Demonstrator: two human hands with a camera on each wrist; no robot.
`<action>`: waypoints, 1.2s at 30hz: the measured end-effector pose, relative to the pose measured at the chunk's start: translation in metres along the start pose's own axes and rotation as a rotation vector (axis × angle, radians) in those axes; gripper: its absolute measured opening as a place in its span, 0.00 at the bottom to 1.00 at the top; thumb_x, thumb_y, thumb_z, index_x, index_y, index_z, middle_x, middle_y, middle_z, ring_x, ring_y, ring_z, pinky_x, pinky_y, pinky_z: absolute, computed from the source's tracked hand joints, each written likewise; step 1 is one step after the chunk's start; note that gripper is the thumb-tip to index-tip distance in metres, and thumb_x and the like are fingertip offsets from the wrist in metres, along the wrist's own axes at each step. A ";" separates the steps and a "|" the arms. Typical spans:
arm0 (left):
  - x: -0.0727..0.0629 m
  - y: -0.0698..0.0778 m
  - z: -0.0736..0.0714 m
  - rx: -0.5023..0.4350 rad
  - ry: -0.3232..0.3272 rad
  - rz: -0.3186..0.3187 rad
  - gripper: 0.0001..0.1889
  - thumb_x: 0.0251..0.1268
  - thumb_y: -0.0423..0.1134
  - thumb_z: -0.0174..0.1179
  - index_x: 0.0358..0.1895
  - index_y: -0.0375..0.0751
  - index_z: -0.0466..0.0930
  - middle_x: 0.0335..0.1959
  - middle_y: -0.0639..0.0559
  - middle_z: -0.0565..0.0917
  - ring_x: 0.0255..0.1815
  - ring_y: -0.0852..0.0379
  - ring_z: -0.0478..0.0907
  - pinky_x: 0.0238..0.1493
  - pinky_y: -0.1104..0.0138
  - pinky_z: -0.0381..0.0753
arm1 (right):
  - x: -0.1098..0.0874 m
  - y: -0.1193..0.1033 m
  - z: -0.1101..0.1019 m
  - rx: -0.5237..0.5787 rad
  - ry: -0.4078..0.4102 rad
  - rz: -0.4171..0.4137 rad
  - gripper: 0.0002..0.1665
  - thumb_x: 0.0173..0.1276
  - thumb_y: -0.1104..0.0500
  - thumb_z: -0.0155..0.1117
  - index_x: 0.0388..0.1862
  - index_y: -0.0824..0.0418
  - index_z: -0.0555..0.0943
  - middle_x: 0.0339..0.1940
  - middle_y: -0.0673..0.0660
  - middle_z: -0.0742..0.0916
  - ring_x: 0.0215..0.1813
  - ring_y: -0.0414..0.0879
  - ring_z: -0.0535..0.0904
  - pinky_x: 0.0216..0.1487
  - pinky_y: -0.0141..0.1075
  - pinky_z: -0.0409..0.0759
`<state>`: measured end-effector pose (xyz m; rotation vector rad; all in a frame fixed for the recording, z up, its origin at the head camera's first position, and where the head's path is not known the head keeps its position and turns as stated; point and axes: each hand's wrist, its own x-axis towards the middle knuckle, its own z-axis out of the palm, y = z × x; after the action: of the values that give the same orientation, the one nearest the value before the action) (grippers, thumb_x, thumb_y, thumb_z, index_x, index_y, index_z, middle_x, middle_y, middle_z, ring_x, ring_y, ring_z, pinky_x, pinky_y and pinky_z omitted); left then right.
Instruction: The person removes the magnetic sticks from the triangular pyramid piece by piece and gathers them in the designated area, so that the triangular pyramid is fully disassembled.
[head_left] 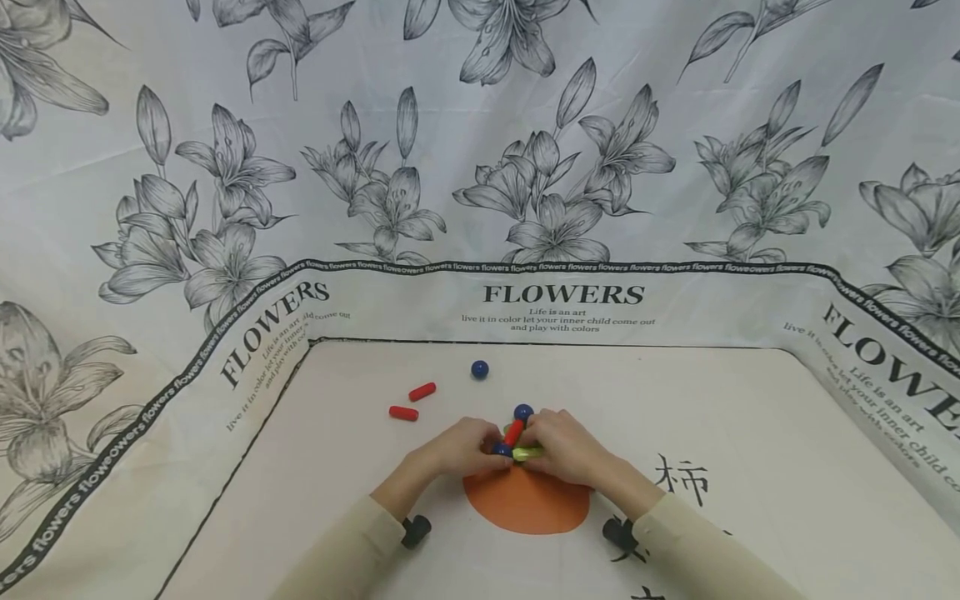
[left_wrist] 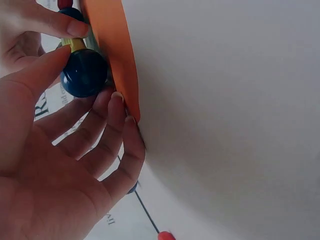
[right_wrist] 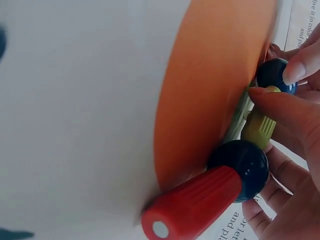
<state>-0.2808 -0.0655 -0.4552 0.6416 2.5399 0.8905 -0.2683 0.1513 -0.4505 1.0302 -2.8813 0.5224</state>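
Note:
My left hand (head_left: 467, 447) pinches a dark blue ball (left_wrist: 84, 75) between its thumb and fingers, just above an orange shape on the table. A yellow-green ridged rod (right_wrist: 259, 129) meets that ball, and my right hand (head_left: 568, 448) holds the rod with thumb and fingers. At the rod's other end a second blue ball (right_wrist: 242, 165) joins a red rod (right_wrist: 195, 202) with a pale round tip. In the head view another red rod (head_left: 513, 432) slants up between my hands to a blue ball (head_left: 523, 412). Fingers hide part of the joined pieces.
A loose blue ball (head_left: 480, 369) lies farther back. To its left are two loose red rods, an upper rod (head_left: 422, 392) and a lower rod (head_left: 403, 413). The orange shape (head_left: 528, 504) is flat on the pale tabletop; floral cloth (head_left: 562, 308) stands behind.

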 end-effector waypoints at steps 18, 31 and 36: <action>-0.003 -0.006 -0.008 0.069 0.026 -0.051 0.14 0.67 0.47 0.70 0.50 0.46 0.83 0.34 0.55 0.80 0.38 0.57 0.77 0.41 0.67 0.81 | -0.002 0.006 -0.003 -0.029 -0.026 -0.021 0.05 0.60 0.55 0.79 0.33 0.52 0.90 0.27 0.41 0.79 0.34 0.39 0.69 0.42 0.38 0.69; -0.001 -0.025 -0.017 -0.002 -0.007 -0.005 0.17 0.68 0.48 0.68 0.56 0.47 0.83 0.38 0.54 0.80 0.42 0.56 0.76 0.43 0.65 0.79 | -0.005 0.007 -0.004 0.018 -0.044 -0.003 0.08 0.60 0.57 0.79 0.38 0.55 0.90 0.31 0.44 0.82 0.36 0.40 0.70 0.42 0.39 0.72; -0.001 -0.028 -0.016 -0.015 -0.004 -0.004 0.17 0.69 0.50 0.68 0.56 0.48 0.82 0.38 0.55 0.80 0.43 0.56 0.77 0.45 0.64 0.80 | -0.004 0.007 -0.004 0.020 -0.041 -0.015 0.09 0.60 0.56 0.79 0.39 0.55 0.90 0.32 0.44 0.83 0.36 0.40 0.70 0.42 0.38 0.71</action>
<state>-0.2958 -0.0932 -0.4612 0.6323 2.5274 0.9054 -0.2699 0.1606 -0.4499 1.0768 -2.9070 0.5366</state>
